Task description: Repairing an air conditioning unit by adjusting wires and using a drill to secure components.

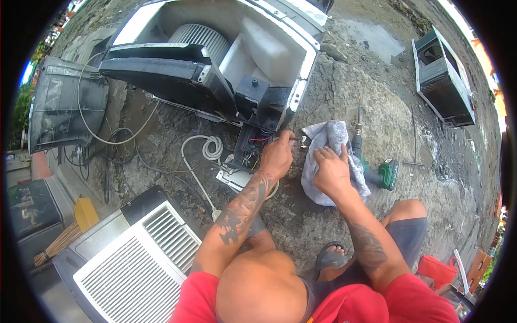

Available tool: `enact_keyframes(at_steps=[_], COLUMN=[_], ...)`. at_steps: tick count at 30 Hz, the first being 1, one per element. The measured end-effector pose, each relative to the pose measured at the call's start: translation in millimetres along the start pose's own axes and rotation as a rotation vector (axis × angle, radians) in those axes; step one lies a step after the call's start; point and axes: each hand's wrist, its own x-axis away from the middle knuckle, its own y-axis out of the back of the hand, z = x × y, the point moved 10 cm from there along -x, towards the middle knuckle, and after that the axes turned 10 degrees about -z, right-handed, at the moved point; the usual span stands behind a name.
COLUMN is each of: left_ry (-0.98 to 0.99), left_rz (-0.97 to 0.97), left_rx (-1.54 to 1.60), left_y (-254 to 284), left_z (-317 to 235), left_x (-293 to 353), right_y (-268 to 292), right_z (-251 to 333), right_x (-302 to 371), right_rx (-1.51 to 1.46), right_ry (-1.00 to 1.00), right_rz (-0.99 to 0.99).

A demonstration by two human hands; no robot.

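Rough stone ground (393, 107) serves as the work surface in the head view, with an opened air conditioner (161, 72) lying on it at the top, its fan wheel (204, 40) exposed. A wiring box (245, 142) with a red wire (258, 139) sits at the unit's near right corner.

Left hand (276, 157): positioned at the right edge of the wiring box. Fingers are drawn close together, a narrow grip; whether they clasp a part cannot be told. The back of the hand faces up, and the tattooed forearm rises diagonally from the lower edge toward the upper right.

Right hand (331, 171): placed on top of a grey cloth (326, 134), fingers bent against the fabric, index finger extended forward. How firmly the grip closes cannot be determined. Its forearm slants up and to the left.

Adjacent items: a green-and-black drill (386, 173) just right of the cloth; a coiled white cable (214, 148) left of the wiring box; a white grille (137, 269) at lower left.
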Motion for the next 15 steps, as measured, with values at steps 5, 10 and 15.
enact_keyframes(at_steps=[5,10,15], left_ry=[-0.022,-0.029,-0.048], left_rz=[-0.084,-0.069,-0.089], left_rx=[-0.002,-0.019,-0.008], left_y=[6.0,1.7,8.3], left_z=[-9.0,-13.0,-29.5], left_x=[-5.0,-6.0,-12.9], right_y=[206.3,9.1,-34.4], right_z=[-19.4,-36.3,-63.9], right_x=[20.7,-5.9,3.3], right_rx=[-0.428,-0.406,-1.255], right_ry=[-0.070,-0.303,-0.633], right_rz=[-1.268,-0.410,-0.421])
